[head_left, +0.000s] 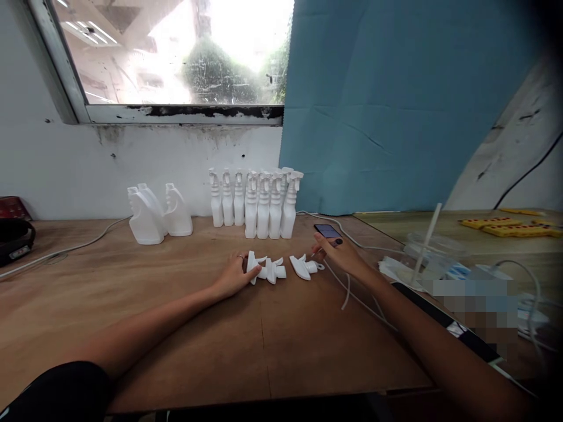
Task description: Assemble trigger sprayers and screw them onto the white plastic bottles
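Note:
My left hand [237,276] rests on the tabletop, its thumb and fingers closed around a white trigger spray head [252,266]. Beside that one, to its right, lies another white spray head [273,271], turned on its side. Further right is a third spray head [301,268] with a small ring at its end. Close by, my right hand [336,253] has its fingers drawn together at a fingertip pinch; what they hold is too small to make out. Thin white tubes [346,293] lie on the table under my right wrist.
Several white spray bottles [263,211] with trigger heads stand by the wall. White bottles without heads [147,220] stand to their left. A phone [328,231] lies beyond my right hand. At right are a clear plastic container [433,249], cables and yellow pieces [505,225].

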{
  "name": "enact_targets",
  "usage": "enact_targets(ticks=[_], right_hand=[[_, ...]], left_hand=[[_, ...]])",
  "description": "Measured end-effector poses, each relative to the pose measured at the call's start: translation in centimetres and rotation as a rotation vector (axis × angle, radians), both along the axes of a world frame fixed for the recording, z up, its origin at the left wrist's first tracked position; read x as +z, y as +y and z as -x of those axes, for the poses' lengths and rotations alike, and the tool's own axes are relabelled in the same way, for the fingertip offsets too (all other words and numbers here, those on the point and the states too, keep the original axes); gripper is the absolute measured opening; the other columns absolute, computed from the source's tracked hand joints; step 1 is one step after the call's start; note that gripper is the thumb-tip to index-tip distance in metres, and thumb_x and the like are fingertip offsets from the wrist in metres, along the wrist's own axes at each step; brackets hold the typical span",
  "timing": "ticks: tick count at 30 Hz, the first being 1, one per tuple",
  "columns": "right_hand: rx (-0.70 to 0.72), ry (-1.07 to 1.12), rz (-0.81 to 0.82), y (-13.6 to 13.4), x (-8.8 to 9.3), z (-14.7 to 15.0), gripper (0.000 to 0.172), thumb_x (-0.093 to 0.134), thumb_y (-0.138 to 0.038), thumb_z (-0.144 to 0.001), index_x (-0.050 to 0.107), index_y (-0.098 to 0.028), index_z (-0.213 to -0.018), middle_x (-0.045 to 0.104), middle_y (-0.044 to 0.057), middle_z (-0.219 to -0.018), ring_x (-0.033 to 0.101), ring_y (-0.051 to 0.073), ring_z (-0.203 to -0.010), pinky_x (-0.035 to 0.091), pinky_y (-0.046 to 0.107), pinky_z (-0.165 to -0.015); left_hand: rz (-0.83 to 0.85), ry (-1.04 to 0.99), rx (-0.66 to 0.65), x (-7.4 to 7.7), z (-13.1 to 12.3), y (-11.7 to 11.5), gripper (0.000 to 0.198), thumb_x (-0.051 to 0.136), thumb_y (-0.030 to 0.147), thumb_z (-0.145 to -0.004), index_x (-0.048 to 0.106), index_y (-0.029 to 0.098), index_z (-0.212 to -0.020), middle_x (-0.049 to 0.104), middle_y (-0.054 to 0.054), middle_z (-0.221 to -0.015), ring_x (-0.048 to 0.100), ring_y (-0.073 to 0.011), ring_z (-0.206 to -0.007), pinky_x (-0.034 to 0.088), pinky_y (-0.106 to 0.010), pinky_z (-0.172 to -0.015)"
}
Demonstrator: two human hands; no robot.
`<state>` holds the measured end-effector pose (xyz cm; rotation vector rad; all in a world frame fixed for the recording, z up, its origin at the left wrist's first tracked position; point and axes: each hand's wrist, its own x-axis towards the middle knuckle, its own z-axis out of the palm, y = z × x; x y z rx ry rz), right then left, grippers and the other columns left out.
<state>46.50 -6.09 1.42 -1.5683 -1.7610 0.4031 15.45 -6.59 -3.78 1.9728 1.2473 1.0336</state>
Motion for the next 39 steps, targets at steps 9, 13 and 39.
enact_targets(ticks=[9, 13, 39], right_hand=[[-0.050, -0.161, -0.072, -0.7, 0.8, 0.4, 0.072, 0.027, -0.066, -0.091, 0.063, -0.019, -0.050, 0.065, 0.009, -0.058, 0.062, 0.022, -0.063, 0.041, 0.030, -0.065], [0.018, -0.024, 0.005, -1.0, 0.5, 0.8, 0.076, 0.028, -0.070, -0.089, 0.059, -0.019, -0.042, 0.056, 0.007, -0.043, 0.054, 0.018, -0.048, 0.039, 0.030, -0.056], [0.080, 0.393, -0.027, -1.4, -0.5, 3.0, 0.068, 0.046, -0.075, -0.079, 0.066, -0.015, -0.052, 0.054, 0.004, -0.042, 0.049, 0.012, -0.039, 0.034, 0.025, -0.043]], left_hand=[[-0.095, 0.025, 0.035, -1.0, 0.2, 0.5, 0.047, 0.058, 0.048, -0.082, 0.053, 0.017, -0.117, 0.044, -0.011, -0.119, 0.051, -0.0240, -0.104, 0.044, -0.039, -0.092], [-0.173, 0.035, 0.038, -0.3, 0.2, -0.3, 0.033, 0.059, 0.043, -0.083, 0.056, 0.018, -0.104, 0.044, -0.009, -0.114, 0.048, -0.0248, -0.108, 0.042, -0.040, -0.094], [-0.267, -0.207, 0.410, -0.2, -2.3, 14.1, 0.064, 0.077, 0.035, -0.067, 0.047, 0.013, -0.119, 0.048, -0.017, -0.125, 0.051, -0.0267, -0.109, 0.041, -0.041, -0.095]])
